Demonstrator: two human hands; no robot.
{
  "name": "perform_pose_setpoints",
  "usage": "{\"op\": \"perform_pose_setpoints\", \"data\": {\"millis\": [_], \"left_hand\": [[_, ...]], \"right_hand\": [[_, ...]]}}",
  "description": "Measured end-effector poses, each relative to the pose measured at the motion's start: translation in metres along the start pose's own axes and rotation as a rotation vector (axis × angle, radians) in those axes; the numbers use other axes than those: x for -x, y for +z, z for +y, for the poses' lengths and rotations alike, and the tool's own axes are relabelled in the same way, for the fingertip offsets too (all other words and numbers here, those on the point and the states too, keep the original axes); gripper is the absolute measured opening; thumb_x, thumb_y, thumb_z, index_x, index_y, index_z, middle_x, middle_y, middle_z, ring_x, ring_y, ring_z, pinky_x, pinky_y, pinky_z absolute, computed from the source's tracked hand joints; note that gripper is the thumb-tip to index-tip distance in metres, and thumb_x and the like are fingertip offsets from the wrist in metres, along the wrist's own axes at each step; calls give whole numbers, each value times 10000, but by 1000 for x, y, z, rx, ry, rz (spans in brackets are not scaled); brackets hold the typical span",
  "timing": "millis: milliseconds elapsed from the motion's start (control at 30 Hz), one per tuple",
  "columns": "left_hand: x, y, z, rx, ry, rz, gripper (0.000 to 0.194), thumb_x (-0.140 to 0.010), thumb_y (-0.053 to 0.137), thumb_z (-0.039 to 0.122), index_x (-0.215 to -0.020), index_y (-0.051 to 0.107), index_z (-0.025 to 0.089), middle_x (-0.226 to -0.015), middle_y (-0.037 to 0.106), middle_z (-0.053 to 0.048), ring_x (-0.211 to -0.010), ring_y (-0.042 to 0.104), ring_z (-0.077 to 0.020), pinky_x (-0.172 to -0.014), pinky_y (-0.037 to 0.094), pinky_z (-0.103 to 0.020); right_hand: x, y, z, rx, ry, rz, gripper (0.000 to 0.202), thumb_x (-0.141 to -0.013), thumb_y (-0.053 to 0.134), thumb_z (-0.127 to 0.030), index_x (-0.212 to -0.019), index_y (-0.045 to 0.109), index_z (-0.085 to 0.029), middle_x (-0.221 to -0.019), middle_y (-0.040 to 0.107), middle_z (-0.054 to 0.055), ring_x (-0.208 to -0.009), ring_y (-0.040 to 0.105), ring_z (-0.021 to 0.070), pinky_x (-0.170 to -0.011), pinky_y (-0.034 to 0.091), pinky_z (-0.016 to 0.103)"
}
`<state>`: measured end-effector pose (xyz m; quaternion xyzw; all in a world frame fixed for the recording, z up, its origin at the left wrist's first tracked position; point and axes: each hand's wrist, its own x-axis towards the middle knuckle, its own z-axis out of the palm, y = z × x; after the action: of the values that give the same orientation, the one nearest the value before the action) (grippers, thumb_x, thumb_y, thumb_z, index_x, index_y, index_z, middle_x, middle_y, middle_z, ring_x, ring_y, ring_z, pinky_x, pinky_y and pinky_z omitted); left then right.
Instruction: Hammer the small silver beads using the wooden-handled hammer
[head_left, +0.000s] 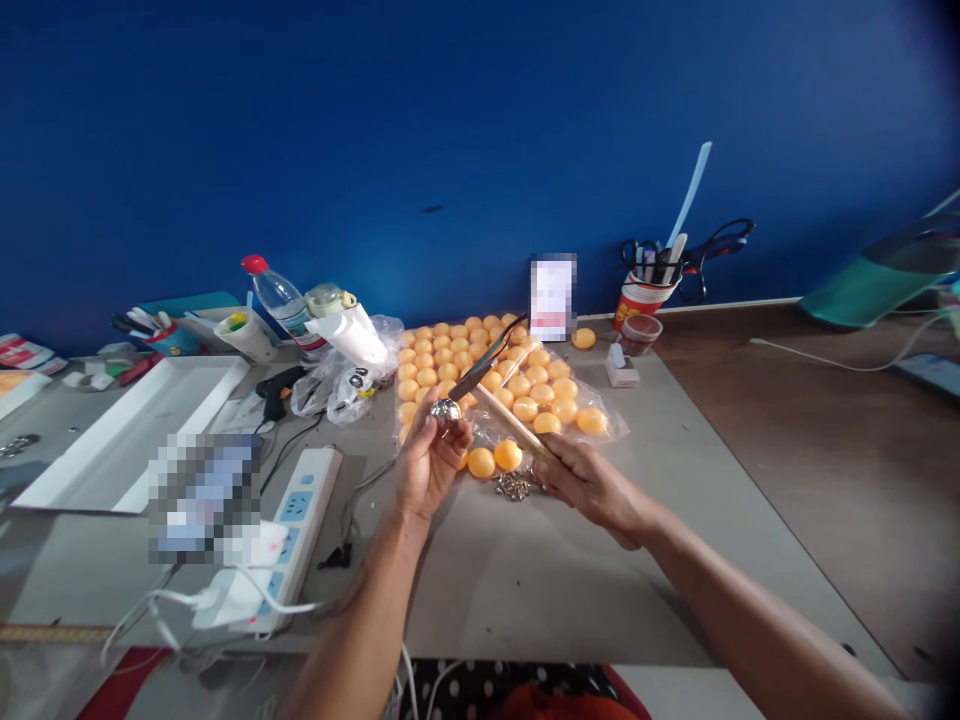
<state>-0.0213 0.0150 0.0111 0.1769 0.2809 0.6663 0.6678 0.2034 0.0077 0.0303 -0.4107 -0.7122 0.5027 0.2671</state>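
My left hand [431, 455] holds a small shiny silver ball [445, 410] at its fingertips. My right hand [589, 485] is closed around the wooden handle [514, 425] of a tool. Its dark head [484, 368] reaches over to just above the silver ball; whether the two touch is hard to tell. Behind my hands lie many orange balls [536, 375] in rows, partly under clear plastic. A pile of small metal pieces [514, 485] sits on the grey mat [570, 590], beside my right hand.
On the left are a power strip [304, 510], a blurred phone [206, 495], a white tray [139, 425], a glue gun [279, 392] and a bottle [279, 295]. A red cup of tools [641, 297] and a blurred upright screen [552, 298] stand at the back.
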Motion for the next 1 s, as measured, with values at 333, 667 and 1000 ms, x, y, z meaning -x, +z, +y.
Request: {"op": "perform_pose_setpoints", "data": {"millis": [333, 667, 1000], "left_hand": [[-4, -5, -2, 4, 33, -26, 443, -820, 710, 193, -1254, 620, 199, -877, 728, -49, -757, 685, -139, -724, 564, -245], [-3, -1, 0, 35, 8, 35, 421, -917, 560, 163, -1338, 554, 183, -949, 744, -96, -776, 707, -150, -754, 570, -272], [-1, 2, -1, 50, 43, 84, 315, -864, 637, 148, -1178, 641, 163, -909, 722, -62, -744, 684, -125, -728, 568, -238]], "right_hand": [[-3, 0, -2, 153, -92, -43, 216, -958, 465, -320, -778, 423, -208, -679, 445, -31, -607, 398, 108, -542, 320, 242], [-2, 1, 2, 99, -24, -12, 272, -943, 492, -360, -740, 389, -210, -668, 437, -39, -597, 385, 100, -535, 318, 238], [0, 0, -2, 4, 15, 2, 229, -959, 452, -312, -761, 399, -208, -673, 449, -40, -582, 389, 91, -515, 312, 232]]}}
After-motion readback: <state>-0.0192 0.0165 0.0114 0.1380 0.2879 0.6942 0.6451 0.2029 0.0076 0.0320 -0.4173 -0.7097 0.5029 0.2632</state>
